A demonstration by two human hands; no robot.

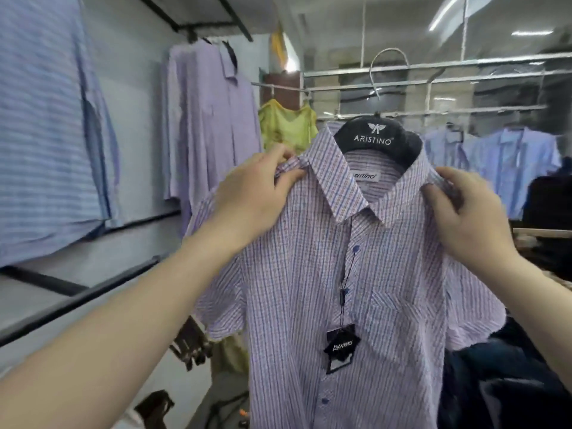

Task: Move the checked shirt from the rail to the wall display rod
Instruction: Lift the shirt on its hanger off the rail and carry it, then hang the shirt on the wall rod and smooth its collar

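Hands, left (250,193) and right (467,209), pinch checked shirt (340,274) shoulders; hanger (376,136) reads "ARISTINO".

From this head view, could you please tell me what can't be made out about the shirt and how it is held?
- Checked shirt: the hem is cut off by the bottom edge.
- Hanger: its shoulders are hidden under the collar; whether its wire hook is free of the rails behind is unclear.
- Left hand and right hand: the fingers pinch the shoulders, with their tips hidden in the fabric.
- Hang tag: the print is too blurred to read.
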